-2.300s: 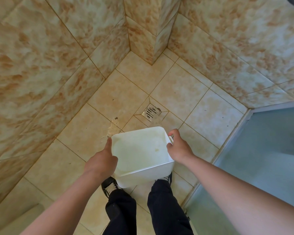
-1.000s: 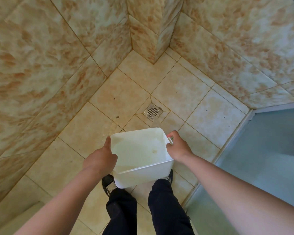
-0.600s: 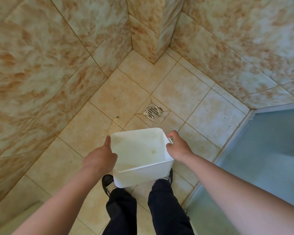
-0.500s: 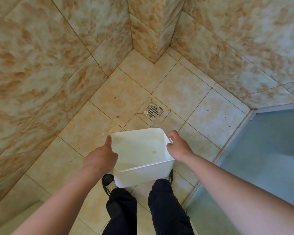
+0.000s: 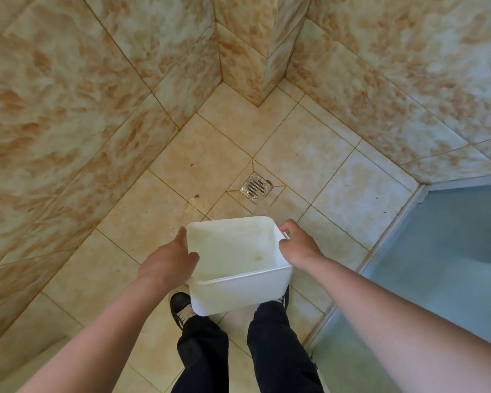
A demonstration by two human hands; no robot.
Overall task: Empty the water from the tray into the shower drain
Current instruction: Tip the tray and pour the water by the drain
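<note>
Tray (image 5: 233, 251), stiff white plastic, likely light and wet-slick; left hand (image 5: 167, 263) and right hand (image 5: 298, 245) are clamping fingers over opposite rims above drain (image 5: 255, 187).

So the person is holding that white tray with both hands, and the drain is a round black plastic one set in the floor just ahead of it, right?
Not quite. The drain is a square, shiny metal grate, not round black plastic, as the head view shows. The rest holds: the left hand and right hand grip the white tray, and the drain lies in the floor just ahead.

Bathroom shower stall: marbled beige wall tiles (image 5: 102, 80), tiled floor (image 5: 301, 154), metal floor drain (image 5: 255, 186) mid-frame.
</note>
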